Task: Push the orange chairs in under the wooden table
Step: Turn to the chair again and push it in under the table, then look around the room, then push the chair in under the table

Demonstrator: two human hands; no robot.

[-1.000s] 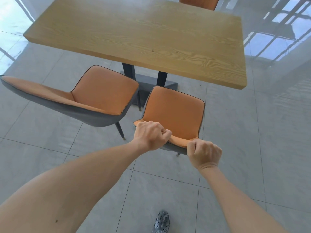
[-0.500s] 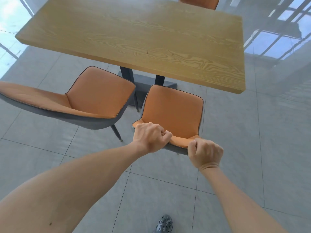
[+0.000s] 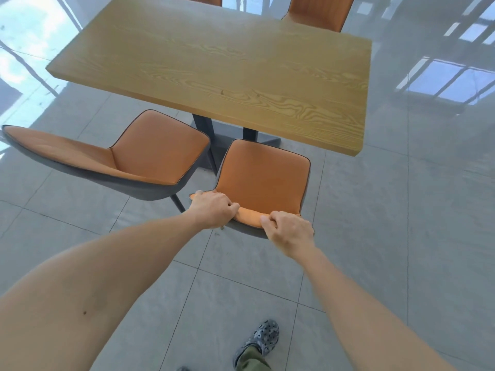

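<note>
Both hands grip the top edge of the near orange chair's backrest: left hand at its left corner, right hand toward the right, fingers curled over the rim. Its seat front sits just short of the wooden counter edge, near the dark pedestal base. Second orange chair to the left, angled, also out from under. Two more chair backs at the far side. Grey tiled floor; patterned clog at bottom.
</note>
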